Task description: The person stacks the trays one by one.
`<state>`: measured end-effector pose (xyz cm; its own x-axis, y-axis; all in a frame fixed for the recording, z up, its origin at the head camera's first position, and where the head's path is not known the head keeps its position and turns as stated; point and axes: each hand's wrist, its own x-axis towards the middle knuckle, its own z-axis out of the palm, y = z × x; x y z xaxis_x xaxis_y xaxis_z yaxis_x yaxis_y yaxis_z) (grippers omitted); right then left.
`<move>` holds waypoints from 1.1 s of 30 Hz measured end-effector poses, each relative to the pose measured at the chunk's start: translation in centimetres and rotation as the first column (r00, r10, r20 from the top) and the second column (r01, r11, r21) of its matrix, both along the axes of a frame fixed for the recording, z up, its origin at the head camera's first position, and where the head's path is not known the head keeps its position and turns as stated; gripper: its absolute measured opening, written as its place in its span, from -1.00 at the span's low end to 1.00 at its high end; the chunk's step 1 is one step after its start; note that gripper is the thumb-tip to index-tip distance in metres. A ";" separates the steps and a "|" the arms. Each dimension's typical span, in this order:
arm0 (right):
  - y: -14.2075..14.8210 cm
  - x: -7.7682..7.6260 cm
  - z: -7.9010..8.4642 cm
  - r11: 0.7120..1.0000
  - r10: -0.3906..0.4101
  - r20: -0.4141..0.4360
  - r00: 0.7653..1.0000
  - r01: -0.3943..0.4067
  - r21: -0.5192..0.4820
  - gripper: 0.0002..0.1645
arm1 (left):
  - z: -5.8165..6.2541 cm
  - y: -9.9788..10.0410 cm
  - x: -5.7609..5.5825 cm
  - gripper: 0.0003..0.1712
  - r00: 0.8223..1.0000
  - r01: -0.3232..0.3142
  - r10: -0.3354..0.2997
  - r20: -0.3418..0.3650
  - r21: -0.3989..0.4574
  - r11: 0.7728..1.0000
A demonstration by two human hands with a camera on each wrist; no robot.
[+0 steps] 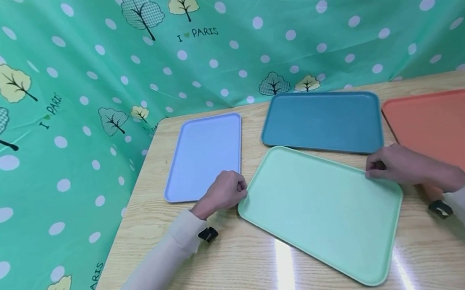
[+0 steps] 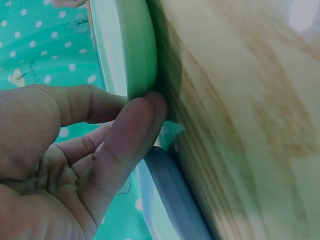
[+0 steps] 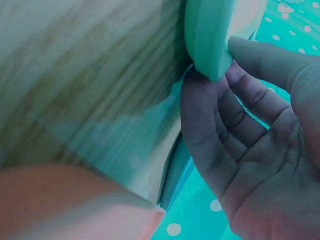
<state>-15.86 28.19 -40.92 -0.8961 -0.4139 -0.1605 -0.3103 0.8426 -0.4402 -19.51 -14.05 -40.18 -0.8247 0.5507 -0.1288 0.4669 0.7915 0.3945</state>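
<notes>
A light green rectangular tray [image 1: 322, 211] lies at a slant in the middle of the wooden table. My left hand [image 1: 226, 190] pinches its left edge; in the left wrist view the thumb and fingers close on the green rim [image 2: 140, 50]. On the tray's far right edge, my right hand [image 1: 391, 165] holds the rim between thumb and fingers, and the right wrist view shows fingertips tucked under the green rim [image 3: 212, 40]. Just beyond my left hand lies a periwinkle blue tray [image 1: 204, 154], while a dark teal tray [image 1: 323, 122] sits behind the green one.
An orange-red tray [image 1: 458, 133] lies at the right, partly under my right forearm in the head view. The wooden table [image 1: 141, 257] has rounded corners. A green curtain [image 1: 204, 69] with dots and trees hangs behind and at the left.
</notes>
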 end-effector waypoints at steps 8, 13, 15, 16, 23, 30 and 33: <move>0.2 0.5 0.2 0.999 0.033 0.073 0.997 -0.032 -0.012 -0.86 | 0.5 0.4 -0.6 -0.83 1.000 -0.017 0.017 0.013 -0.011 1.000; 0.2 0.9 0.5 0.999 0.027 0.171 0.985 -0.022 -0.029 -0.87 | 0.7 0.7 -1.0 -0.82 1.000 0.004 -0.004 -0.016 -0.029 1.000; 0.2 1.1 0.5 0.999 0.019 0.204 0.979 -0.013 -0.032 -0.86 | 0.8 0.9 -1.2 -0.82 0.999 0.014 -0.015 -0.031 -0.037 0.999; 0.2 1.1 0.6 0.999 0.014 0.220 0.975 -0.006 -0.034 -0.86 | 0.9 1.0 -1.3 -0.81 0.999 0.018 -0.020 -0.037 -0.041 0.999; 0.1 1.5 0.7 0.998 0.035 0.285 0.958 -0.018 -0.062 -0.84 | 1.5 1.6 -2.3 -0.77 0.998 0.033 -0.036 -0.044 -0.058 0.998; 0.2 1.6 0.7 0.994 0.061 0.366 0.929 -0.023 -0.107 -0.84 | 1.5 2.3 -3.3 -0.78 0.997 0.052 -0.055 -0.048 -0.079 0.996; 0.2 1.7 0.6 0.991 0.073 0.377 0.923 -0.025 -0.131 -0.82 | 1.3 2.6 -3.6 -0.79 0.997 0.060 -0.064 -0.052 -0.086 0.995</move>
